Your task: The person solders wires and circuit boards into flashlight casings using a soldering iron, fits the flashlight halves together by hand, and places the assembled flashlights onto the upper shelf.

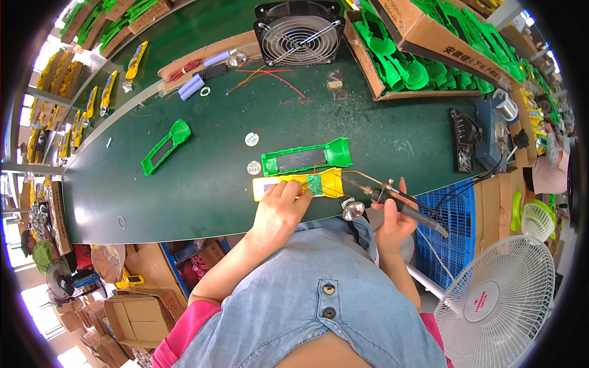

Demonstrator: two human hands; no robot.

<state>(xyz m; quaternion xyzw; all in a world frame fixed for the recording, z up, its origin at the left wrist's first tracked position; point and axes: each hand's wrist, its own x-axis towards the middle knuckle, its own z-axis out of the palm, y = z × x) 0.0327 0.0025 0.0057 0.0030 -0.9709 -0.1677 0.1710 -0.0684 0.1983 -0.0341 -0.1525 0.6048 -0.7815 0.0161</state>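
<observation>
A person in a blue denim top leaned over a dark green workbench [202,184]. The left hand [279,211] reached forward with its fingers curled, pressing down on a yellow plastic housing [294,182] that lay flat near the bench's front edge and carried a small green circuit board [315,183]. The right hand [392,214] was closed around the black handle of a soldering iron [392,197], whose metal tip pointed left toward the housing's right end. A green housing [305,157] lay just behind the yellow one, and another [165,146] sat well apart to the left. Two small round white labels [252,153] rested on the bench nearby. Behind, brown cardboard boxes [423,37] held green plastic parts beside a black square fan [299,32].
</observation>
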